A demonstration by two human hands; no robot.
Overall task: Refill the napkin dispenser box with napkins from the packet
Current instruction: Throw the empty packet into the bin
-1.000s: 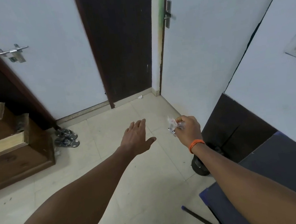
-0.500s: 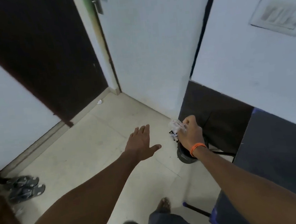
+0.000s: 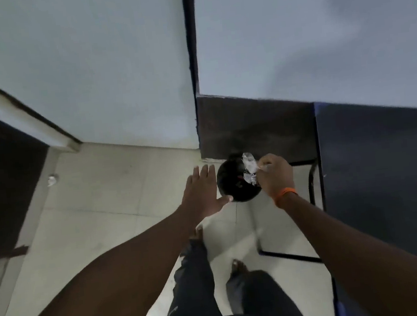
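Observation:
My right hand (image 3: 276, 174), with an orange band at the wrist, is closed on a crumpled clear plastic wrapper (image 3: 250, 169) and holds it right above a round black bin (image 3: 233, 181) on the floor. My left hand (image 3: 202, 193) is flat with the fingers spread, holding nothing, just left of the bin with the thumb at its rim. No napkin dispenser box or napkin stack is in view.
A dark table (image 3: 384, 178) with black metal legs (image 3: 289, 255) fills the right side. White walls (image 3: 90, 67) meet in a corner behind the bin. A dark door (image 3: 4, 179) is at the left. My legs and bare feet (image 3: 237, 268) stand on pale floor tiles.
The view has swung right and down as I walked to the bin. My right hand with the wrapper now hangs over the bin, and my left hand has come beside it.

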